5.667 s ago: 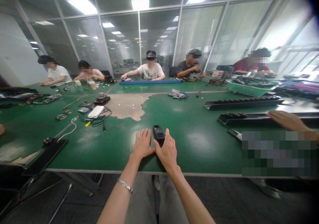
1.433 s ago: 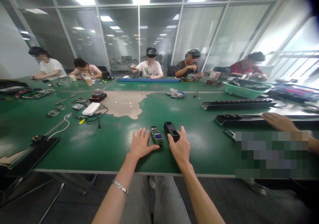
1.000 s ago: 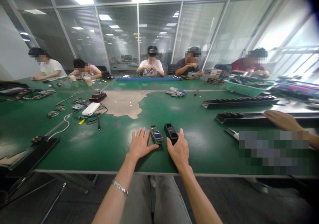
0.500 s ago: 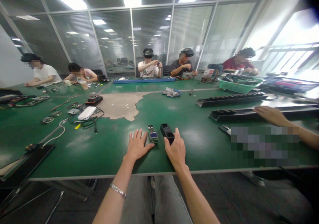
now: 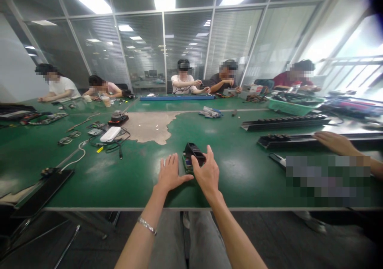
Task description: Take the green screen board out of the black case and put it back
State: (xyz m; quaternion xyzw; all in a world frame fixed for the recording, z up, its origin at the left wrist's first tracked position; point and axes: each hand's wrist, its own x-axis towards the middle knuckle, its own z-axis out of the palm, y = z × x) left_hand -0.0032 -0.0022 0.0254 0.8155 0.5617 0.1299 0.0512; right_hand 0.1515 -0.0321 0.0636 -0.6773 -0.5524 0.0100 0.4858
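My right hand [image 5: 206,173] grips a small black casing [image 5: 194,151] and holds it tilted just above a small green circuit board with a blue screen [image 5: 187,164] that lies on the green table [image 5: 239,173]. My left hand [image 5: 170,173] rests flat on the table with fingers spread, its thumb beside the board. The casing hides most of the board.
A co-worker's hand [image 5: 336,142] rests on a long black strip [image 5: 299,141] at the right. Cables, a white box [image 5: 110,134] and small parts lie at the left. A black panel [image 5: 42,189] sits at the near left edge. Several people work at the far side.
My right hand has lifted the black casing and carried it left, over the circuit board. My left hand has stayed flat on the table.
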